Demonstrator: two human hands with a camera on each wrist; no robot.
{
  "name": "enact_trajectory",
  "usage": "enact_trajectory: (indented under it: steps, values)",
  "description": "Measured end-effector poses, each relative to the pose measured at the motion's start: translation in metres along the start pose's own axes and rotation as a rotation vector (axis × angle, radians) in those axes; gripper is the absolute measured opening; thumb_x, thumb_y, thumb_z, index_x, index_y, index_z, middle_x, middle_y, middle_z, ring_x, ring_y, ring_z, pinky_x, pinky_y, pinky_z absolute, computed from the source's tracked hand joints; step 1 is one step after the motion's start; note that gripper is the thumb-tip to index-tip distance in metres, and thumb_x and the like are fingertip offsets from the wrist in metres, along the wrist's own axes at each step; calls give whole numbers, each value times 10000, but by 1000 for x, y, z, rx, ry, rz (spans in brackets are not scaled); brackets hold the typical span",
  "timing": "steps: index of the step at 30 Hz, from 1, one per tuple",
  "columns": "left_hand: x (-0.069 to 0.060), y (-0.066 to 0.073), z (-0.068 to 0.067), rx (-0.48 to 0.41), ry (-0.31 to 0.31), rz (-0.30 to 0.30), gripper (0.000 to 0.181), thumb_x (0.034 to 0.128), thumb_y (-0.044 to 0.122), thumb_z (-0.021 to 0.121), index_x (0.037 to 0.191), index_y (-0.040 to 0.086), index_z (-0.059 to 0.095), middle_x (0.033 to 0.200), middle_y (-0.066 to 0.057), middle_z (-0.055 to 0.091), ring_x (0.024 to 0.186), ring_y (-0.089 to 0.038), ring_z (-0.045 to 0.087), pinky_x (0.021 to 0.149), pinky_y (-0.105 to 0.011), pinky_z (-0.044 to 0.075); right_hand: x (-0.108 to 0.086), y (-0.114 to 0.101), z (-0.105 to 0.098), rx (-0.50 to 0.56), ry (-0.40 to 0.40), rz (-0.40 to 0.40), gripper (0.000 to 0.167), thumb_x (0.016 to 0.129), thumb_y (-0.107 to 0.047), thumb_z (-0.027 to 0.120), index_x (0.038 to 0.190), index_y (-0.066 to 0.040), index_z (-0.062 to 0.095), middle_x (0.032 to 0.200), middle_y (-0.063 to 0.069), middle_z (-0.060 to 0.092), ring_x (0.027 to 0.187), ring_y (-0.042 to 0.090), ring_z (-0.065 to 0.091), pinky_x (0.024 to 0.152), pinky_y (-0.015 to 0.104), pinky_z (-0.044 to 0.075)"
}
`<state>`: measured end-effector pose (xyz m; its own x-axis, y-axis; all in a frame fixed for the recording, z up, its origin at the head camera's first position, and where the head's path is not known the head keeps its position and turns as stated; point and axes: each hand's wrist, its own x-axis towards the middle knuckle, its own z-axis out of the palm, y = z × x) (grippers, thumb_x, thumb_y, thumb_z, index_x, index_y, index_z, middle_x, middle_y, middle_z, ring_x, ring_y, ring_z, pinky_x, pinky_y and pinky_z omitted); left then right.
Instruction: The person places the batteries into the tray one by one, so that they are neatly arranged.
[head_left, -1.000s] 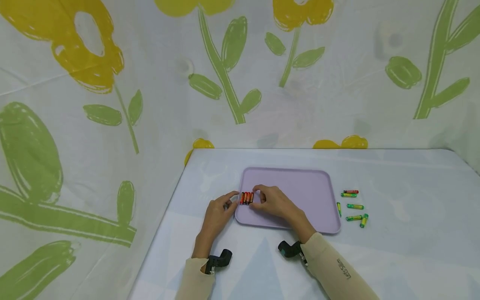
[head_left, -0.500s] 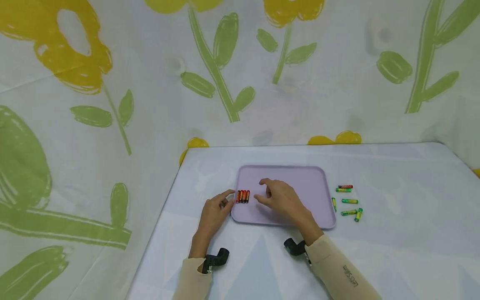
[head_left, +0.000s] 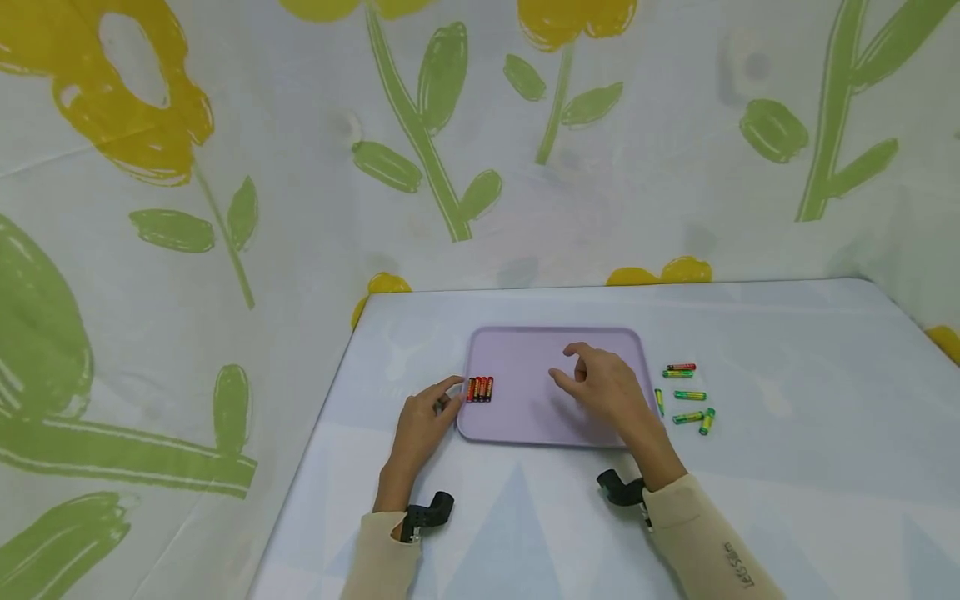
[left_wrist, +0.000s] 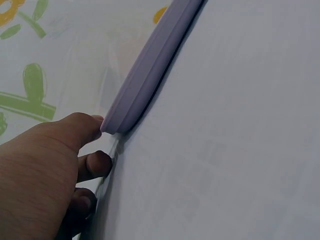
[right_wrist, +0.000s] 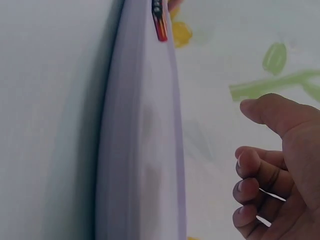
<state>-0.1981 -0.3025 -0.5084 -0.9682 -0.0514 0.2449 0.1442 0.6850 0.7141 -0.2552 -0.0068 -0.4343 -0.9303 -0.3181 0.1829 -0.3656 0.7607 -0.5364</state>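
Observation:
Several red and black batteries [head_left: 480, 389] lie side by side in a row at the left end of a light purple tray [head_left: 517, 417]. Beside the tray's left edge is my left hand [head_left: 420, 425], fingers bent loosely and holding nothing. Its thumb [left_wrist: 82, 129] appears to touch the tray's rim in the left wrist view. My right hand [head_left: 611, 387] hovers over the right half of the tray, thumb and index finger apart, with nothing between them. The right wrist view shows its other fingers loosely bent.
Right of the tray lie a red battery [head_left: 682, 367] and several green and yellow batteries [head_left: 690, 395], one close against the tray's right edge. A pale patterned cloth [head_left: 787, 467] covers the table. Behind and to the left hangs a flowered curtain [head_left: 300, 167].
My right hand has let go at the battery row and moved right across the tray, above it. My left hand stays by the tray's left edge. The head view has shifted slightly.

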Motion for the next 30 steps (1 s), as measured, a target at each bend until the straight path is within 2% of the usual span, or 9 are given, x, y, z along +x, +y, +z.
enact_trajectory:
  steps: [7, 13, 22, 30]
  values:
    - [-2, -4, 2, -2, 19, 11, 298, 963, 226, 697, 1261, 216, 703, 740, 110, 603, 588, -86, 473, 531, -263, 392, -5, 26, -20, 6, 71, 79, 420, 917, -329, 726, 1183, -11, 660, 692, 17, 535, 594, 178, 470, 553, 325, 390]
    - [-2, -7, 2, 4, 10, 2, 300, 966, 237, 693, 1265, 216, 701, 748, 109, 605, 598, -92, 480, 538, -267, 393, -11, 46, -35, 14, 119, 134, 418, 929, -331, 712, 1174, 2, 650, 723, 37, 555, 609, 191, 485, 549, 325, 401]
    - [-1, -9, 2, 3, 6, -10, 300, 966, 241, 695, 1266, 240, 701, 747, 110, 604, 598, -104, 489, 532, -275, 399, -18, 69, -57, -1, 145, 234, 489, 954, -394, 650, 1226, 11, 617, 808, 80, 616, 646, 218, 535, 563, 326, 424]
    - [1, -9, 2, 10, -2, -5, 299, 968, 252, 692, 1267, 247, 698, 757, 104, 605, 603, -106, 486, 544, -276, 400, -25, 89, -66, -18, 163, 364, 543, 964, -425, 620, 1257, 33, 594, 976, 203, 664, 766, 312, 600, 595, 367, 463]
